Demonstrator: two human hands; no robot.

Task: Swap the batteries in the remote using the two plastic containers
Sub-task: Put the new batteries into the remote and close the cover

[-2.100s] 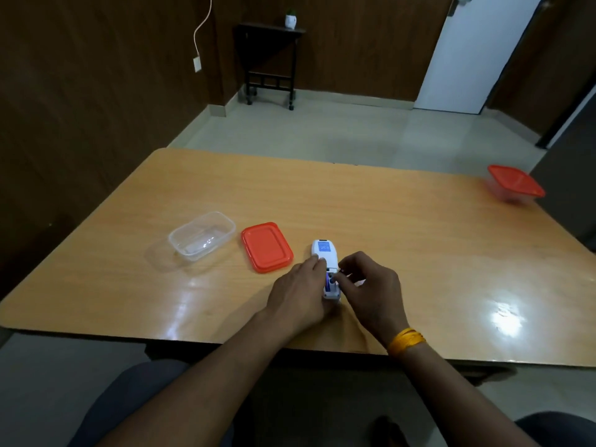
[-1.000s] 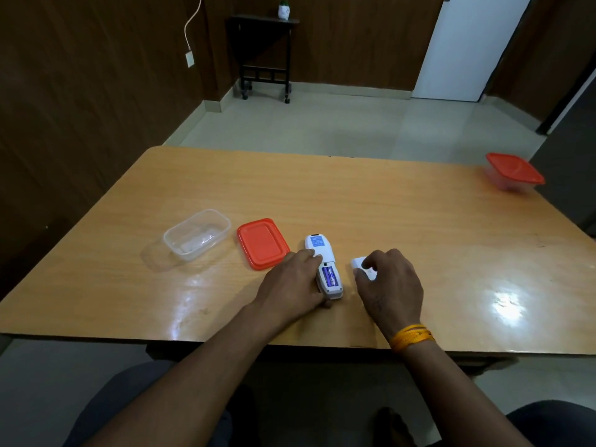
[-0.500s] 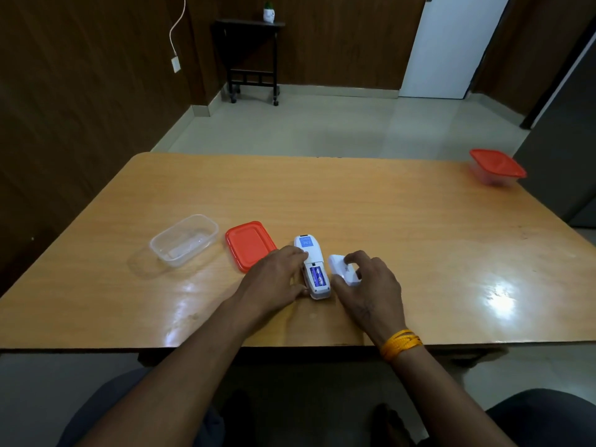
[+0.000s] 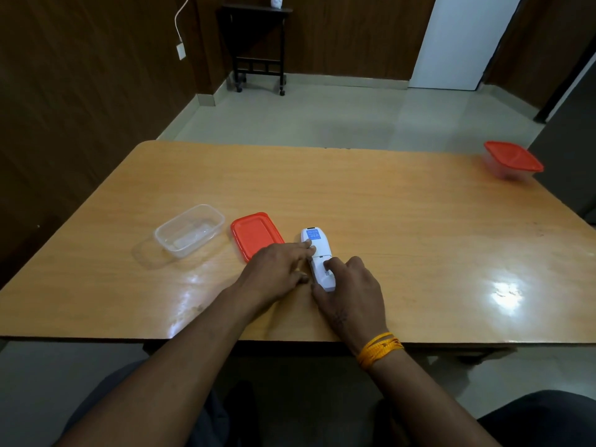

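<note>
You are pinning the remote [image 4: 317,258] flat on the bench [image 4: 403,221] with your left hand [image 4: 277,271], fingers spread on it, so your right hand [image 4: 350,290], fingertips curled down, is pressing the back cover home.

— What am I seeing of the person from up here?

— I see two bare forearms, no sleeves reaching into my view. The left hand [image 4: 274,269] carries no ring or band that I can make out. The right hand [image 4: 350,295] has a small dark mark on its back, too blurred for me to read.

— Anything worn?

— I count a bundle of thin yellow-orange thread loops [image 4: 380,349] wound several times round the right wrist. Lower down I see dark blue-grey trousers [image 4: 535,421] on both legs, and a dark shoe tip [image 4: 240,411] between them.
</note>
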